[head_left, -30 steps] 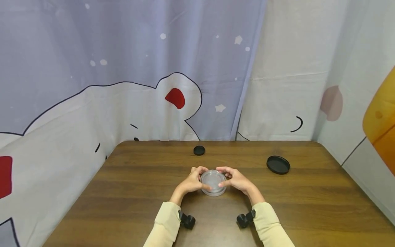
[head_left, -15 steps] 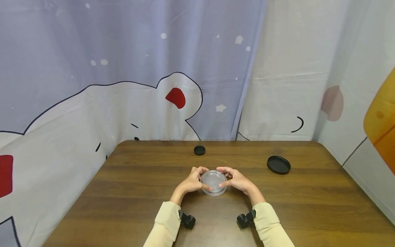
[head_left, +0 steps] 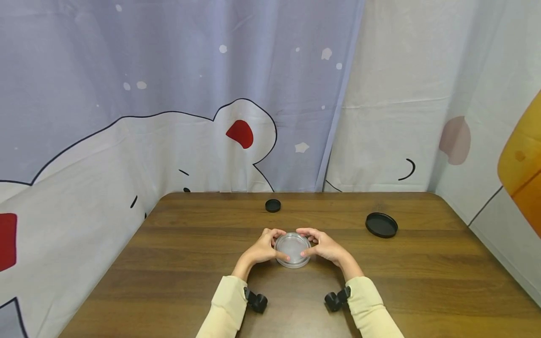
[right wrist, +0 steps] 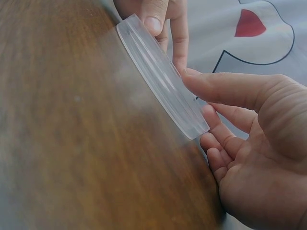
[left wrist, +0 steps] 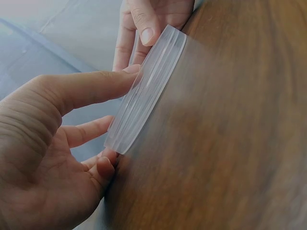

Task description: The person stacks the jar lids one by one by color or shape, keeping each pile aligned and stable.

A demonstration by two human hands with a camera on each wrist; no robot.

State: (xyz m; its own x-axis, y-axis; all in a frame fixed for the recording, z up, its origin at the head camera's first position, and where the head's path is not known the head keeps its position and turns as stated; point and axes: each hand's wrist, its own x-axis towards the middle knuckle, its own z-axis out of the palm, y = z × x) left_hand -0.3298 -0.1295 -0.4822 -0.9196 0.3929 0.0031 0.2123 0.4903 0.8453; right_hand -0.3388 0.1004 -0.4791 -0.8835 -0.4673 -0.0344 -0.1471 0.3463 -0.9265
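A shallow, round, clear plastic dish (head_left: 292,249) lies flat on the brown wooden table (head_left: 190,267), a little in front of the table's middle. Seen edge-on in the left wrist view, the dish (left wrist: 147,91) has ridged, translucent sides. My left hand (head_left: 263,249) grips it from the left, thumb on the top near the front edge, fingers at the side and back. From the right, my right hand (head_left: 324,246) holds it the same way, its thumb tip on the rim in the right wrist view and its other fingers curled beside the wall.
Near the back edge of the table is a small black round lid (head_left: 273,205). A larger black round lid (head_left: 381,225), its rim upward, lies to the right behind my right hand. A printed curtain (head_left: 211,141) hangs just beyond the table.
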